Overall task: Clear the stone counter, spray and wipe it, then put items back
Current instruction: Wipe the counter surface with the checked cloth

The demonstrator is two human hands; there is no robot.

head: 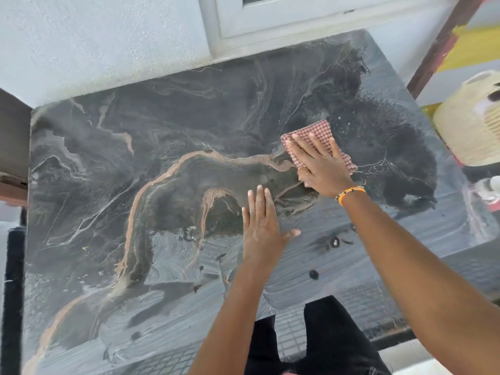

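Stone counter (135, 147) is cleared and wet, so you're mid-wipe: right hand (322, 169) presses flat fingers on the cloth (311, 132) toward the far right corner, left hand (261, 226) flat and empty mid-counter, items not yet returned.

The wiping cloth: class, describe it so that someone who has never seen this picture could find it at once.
Start with the dark stone counter with tan veins that fills the view. Toward its right side, the right hand with the orange bracelet presses flat on a folded cloth. It is the only fabric on the stone, pinkish red with a small checked weave; the left hand rests on bare stone.
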